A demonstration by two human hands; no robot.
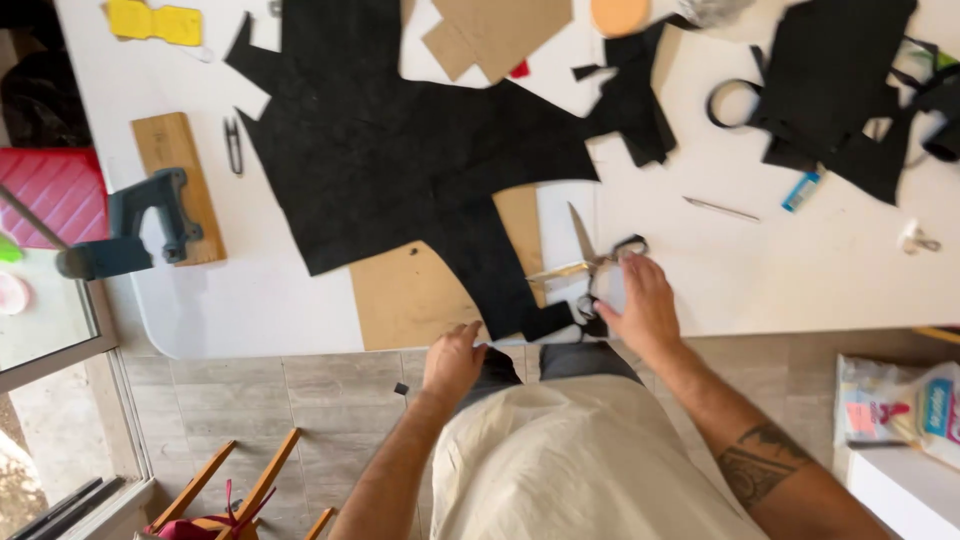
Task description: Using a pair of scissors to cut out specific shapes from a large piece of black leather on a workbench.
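Right hand [640, 305] resting palm down at the near table edge, fingers spread loosely over the black handles of the scissors [590, 265], touching but not clenched around them; blades open, one pointing away up the table, the other lying leftward across the tan board. Left hand [452, 358] at the same edge, fingers curled over the rim of the white table [250, 320], fingertips pinching the lower tip of the large black felt sheet [400, 150] where it hangs past a tan cardboard pattern [410, 295]. Nearer, cream trousers [580, 460] filling the lower middle, a tattooed forearm on the right, tiled floor beneath. Low at the far right, a crinkled plastic package [890, 405] with pink, blue and white printed patches, standing on the floor beside a white surface. Left of the table, a red quilted cushion [55, 190] and a dark blue-grey tool [140, 225] sitting on a wooden block [175, 180], small black thread snips [233, 145] just beside. Further up the right half, a thin metal awl [720, 208], a small blue tube [802, 190], black felt offcuts [830, 90]. Along the far edge, a yellow cut shape [155, 22], more brown card [495, 35], an orange round pad [620, 14].
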